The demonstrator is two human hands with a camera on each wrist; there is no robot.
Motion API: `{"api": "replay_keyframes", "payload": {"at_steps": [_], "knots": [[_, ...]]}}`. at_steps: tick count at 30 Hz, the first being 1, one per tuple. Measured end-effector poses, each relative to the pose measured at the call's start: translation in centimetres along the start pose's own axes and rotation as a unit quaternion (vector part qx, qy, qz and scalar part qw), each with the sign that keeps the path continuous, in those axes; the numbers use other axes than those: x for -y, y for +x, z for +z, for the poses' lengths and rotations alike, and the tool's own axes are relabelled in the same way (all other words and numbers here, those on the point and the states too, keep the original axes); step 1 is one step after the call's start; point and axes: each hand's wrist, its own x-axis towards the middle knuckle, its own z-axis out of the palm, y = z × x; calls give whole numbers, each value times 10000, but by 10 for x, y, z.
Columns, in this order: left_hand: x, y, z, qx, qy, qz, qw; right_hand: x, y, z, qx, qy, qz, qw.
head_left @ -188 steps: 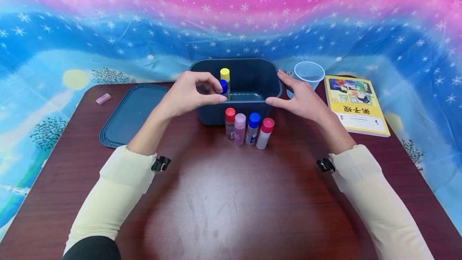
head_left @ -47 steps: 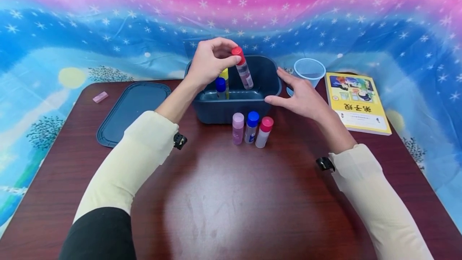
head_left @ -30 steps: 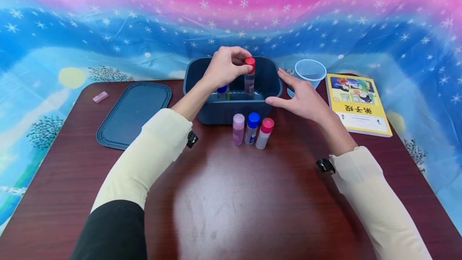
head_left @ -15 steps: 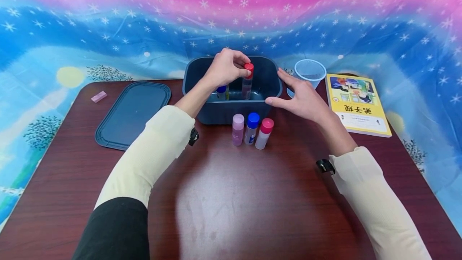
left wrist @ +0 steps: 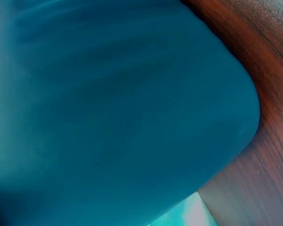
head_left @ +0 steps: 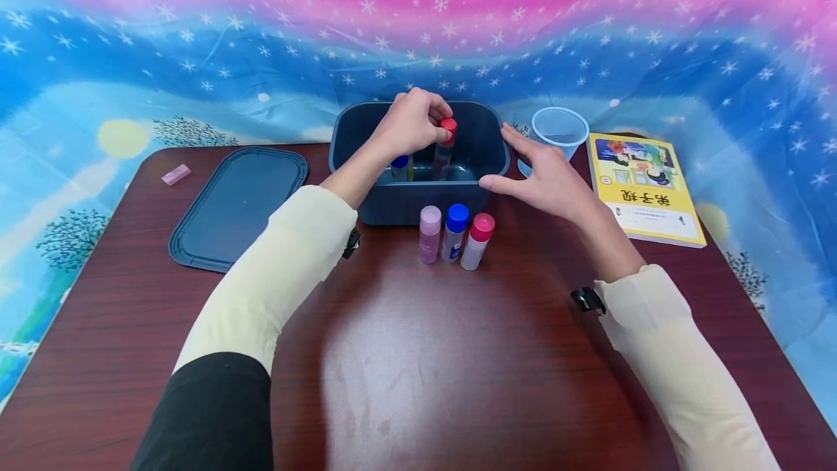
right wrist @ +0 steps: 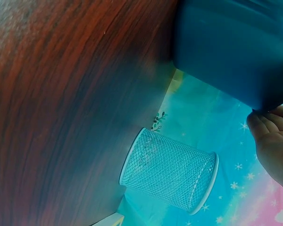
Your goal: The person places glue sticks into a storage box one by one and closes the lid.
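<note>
Inside the dark blue plastic bin [head_left: 425, 202] my left hand [head_left: 408, 122] pinches the red cap of an upright clear glue stick [head_left: 445, 155]. A blue-capped stick [head_left: 401, 168] stands to its left, partly covered by that hand. My right hand [head_left: 546, 173] rests at the bin's right end, thumb on the near rim and fingers stretched along the side. In the right wrist view, the fingertips [right wrist: 259, 123] touch the bin's edge. In front of the bin stand a pink stick [head_left: 429, 235], a blue-capped one [head_left: 454, 232] and a pinkish-red-capped one [head_left: 478, 241].
The dark blue lid [head_left: 240, 206] lies left of the bin, with a small pink block [head_left: 176, 174] beyond it. On the right are a light blue mesh cup [head_left: 560, 129] and a yellow book [head_left: 647, 191]. A printed cloth [head_left: 431, 27] hangs behind the table.
My left hand has taken the red-capped glue stick from the row in front, carried it over the rim and lowered it into the bin. My right hand has hardly moved.
</note>
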Motion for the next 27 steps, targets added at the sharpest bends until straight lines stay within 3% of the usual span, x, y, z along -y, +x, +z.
{"api": "replay_keyframes", "payload": {"at_steps": [18, 27], "knots": [[2, 2, 2, 219, 309, 68, 9993, 0, 0, 0, 20, 9, -14, 10000], [-1, 0, -3, 35, 297, 65, 9995, 0, 0, 0, 26, 25, 13, 10000]]}}
